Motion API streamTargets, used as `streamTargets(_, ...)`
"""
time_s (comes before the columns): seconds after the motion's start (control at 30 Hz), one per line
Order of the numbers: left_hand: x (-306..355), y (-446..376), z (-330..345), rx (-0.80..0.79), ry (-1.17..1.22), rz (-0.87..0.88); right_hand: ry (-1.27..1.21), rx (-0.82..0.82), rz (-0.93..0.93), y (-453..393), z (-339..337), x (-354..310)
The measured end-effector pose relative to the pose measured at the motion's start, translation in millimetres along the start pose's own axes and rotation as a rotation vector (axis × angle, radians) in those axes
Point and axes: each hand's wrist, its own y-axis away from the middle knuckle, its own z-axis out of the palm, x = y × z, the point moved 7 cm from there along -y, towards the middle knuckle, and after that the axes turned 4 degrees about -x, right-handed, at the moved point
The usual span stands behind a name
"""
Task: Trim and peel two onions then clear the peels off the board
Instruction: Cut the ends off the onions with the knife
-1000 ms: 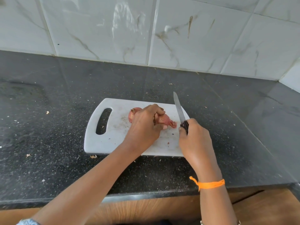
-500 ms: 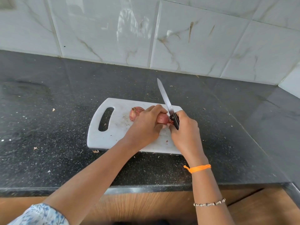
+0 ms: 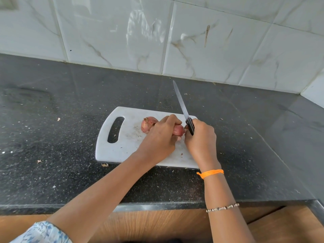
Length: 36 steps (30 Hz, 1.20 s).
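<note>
A white cutting board with a handle slot lies on the dark counter. On it rests a reddish onion with its skin on, just left of my hands. My left hand grips a second onion, of which only the right end shows past my fingers. My right hand holds a knife by its dark handle. The blade points up and away from me, and its base sits close against the held onion's right end.
The black speckled counter carries scattered peel crumbs, one at the board's front edge. A tiled wall stands behind, turning a corner at the right. The counter's front edge runs just below my forearms.
My right hand moved left, bringing the knife up against the onion held in my left hand. The blade tilted further left. The other onion stayed put.
</note>
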Motion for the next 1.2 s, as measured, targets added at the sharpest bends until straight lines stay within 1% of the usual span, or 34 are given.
streamTargets(0.07,-0.3,0.9,-1.3,0.005,-0.01,-0.02,-0.001,0.055,0.062,-2.8,-3.6,10.0)
streamTargets(0.17,-0.1,2.1,-6.7,0.033,-0.041,-0.047,-0.116,0.121,0.114,-5.0,-12.1,22.8)
streamTargets(0.27,1.3,3.0,-11.0,0.068,-0.129,-0.059,-0.219,0.068,0.083,-3.2,-6.8,21.6)
streamTargets(0.33,5.8,4.0,-14.1,0.12,-0.162,-0.016,-0.245,0.025,0.048,-2.3,-0.9,18.2)
streamTargets(0.43,8.8,4.5,-16.3,0.154,-0.169,0.025,-0.29,0.041,0.031,-2.4,-2.0,15.4)
streamTargets(0.53,8.5,4.3,-17.5,0.151,-0.16,0.008,-0.388,0.035,0.086,1.0,-6.0,15.3)
streamTargets(0.67,8.6,4.5,-19.1,0.177,-0.196,0.003,-0.599,0.004,0.197,9.7,-7.1,18.4)
streamTargets(0.77,5.4,4.0,-19.3,0.179,-0.224,-0.016,-0.626,-0.005,0.216,9.8,-4.0,22.0)
streamTargets(0.9,5.1,4.6,-19.2,0.186,-0.273,0.012,-0.675,-0.053,0.245,6.6,-2.7,24.1)
streamTargets(1.0,6.0,3.3,-20.4,0.174,-0.207,0.009,-0.757,-0.095,0.26,7.8,-3.9,21.4)
streamTargets(1.07,7.7,2.2,-19.8,0.147,-0.159,0.02,-0.708,-0.108,0.258,10.4,-7.0,19.6)
streamTargets(1.13,7.6,2.4,-20.5,0.123,-0.11,0.017,-0.553,-0.135,0.259,15.1,-12.6,16.8)
streamTargets(1.2,5.7,2.7,-20.5,0.098,-0.067,0.003,-0.433,-0.2,0.27,23.3,-16.8,14.1)
